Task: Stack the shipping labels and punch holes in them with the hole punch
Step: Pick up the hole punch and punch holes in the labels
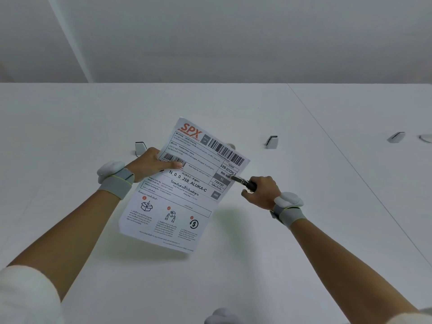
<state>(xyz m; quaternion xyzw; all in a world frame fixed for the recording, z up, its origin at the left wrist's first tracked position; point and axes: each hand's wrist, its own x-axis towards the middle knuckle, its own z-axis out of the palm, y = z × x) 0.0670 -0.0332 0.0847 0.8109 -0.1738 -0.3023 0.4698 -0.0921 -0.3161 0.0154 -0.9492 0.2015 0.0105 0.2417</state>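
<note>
Two hands up over white bench (pixel 304 253). Left hand (pixel 149 163) grips left edge of shipping labels (pixel 180 195), thumb on top, sheets tilted, lifted clear of bench. Right hand (pixel 261 190) closed round hole punch (pixel 243 182); punch tip at labels' right edge. Grey wrist bands on both wrists.

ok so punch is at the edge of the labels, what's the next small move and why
Probably squeeze the hole punch shut with the right hand: its metal tip already sits on the right edge of the shipping labels, and the left hand holds them off the table.
</note>
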